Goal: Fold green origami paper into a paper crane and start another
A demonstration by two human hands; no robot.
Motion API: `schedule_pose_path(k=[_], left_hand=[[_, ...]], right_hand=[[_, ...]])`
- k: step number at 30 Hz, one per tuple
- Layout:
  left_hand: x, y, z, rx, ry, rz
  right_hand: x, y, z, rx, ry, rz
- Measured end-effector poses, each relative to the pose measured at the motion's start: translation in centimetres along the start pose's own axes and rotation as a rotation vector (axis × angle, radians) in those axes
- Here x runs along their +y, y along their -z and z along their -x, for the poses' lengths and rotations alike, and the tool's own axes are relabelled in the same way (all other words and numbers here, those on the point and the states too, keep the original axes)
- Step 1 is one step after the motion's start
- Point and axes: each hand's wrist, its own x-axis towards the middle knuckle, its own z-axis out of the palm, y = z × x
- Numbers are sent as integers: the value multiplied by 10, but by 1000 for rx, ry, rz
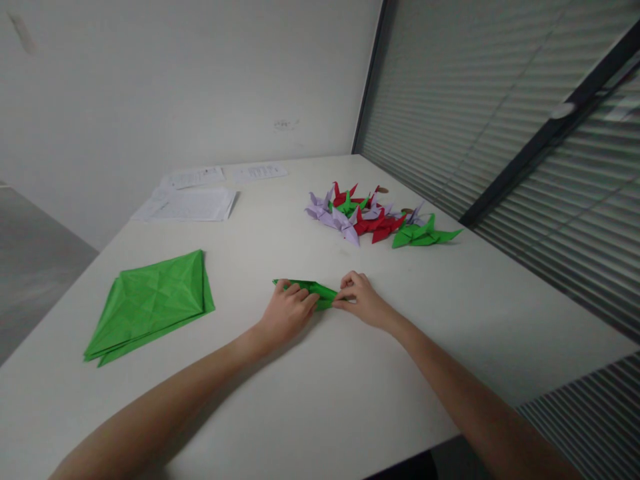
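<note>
A narrow, folded piece of green origami paper (pixel 325 295) lies on the white table between my hands. My left hand (pixel 291 308) is closed over its left part, the fingers curled and pressing it down, so much of that side is hidden. At its right end, the thumb and fingertips of my right hand (pixel 361 299) pinch the tip. To the left lies a stack of creased green paper sheets (pixel 155 293), apart from both hands. Beyond my right hand sits a pile of folded paper pieces in red, lilac and green, with a green folded piece (pixel 423 232) nearest.
Printed paper sheets (pixel 193 203) lie at the table's far left, near the white wall (pixel 200 80). Along the right side runs a window with blinds (pixel 500 100) and a dark frame. The table's (pixel 280 413) front edge shows at bottom right.
</note>
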Motion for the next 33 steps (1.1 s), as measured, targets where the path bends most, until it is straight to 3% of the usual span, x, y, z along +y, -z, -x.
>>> schedule_pose_path(k=[5,10,15,23,33], left_hand=[[-6,-7,1,32,40,44],[0,-9,6,109,-64,-28],[7,-11,9,40,-89,34],[-1,-18,9,-32,-82,166],[0,-10,10,-130,-11,161]], right_hand=[[0,-7,-1,78,-46,10],[-1,-7,0,132,-29,105],[4,-3,-1,169,-28,193],[6,0,-2,238,-12,352],[5,0,-3,251,59,376]])
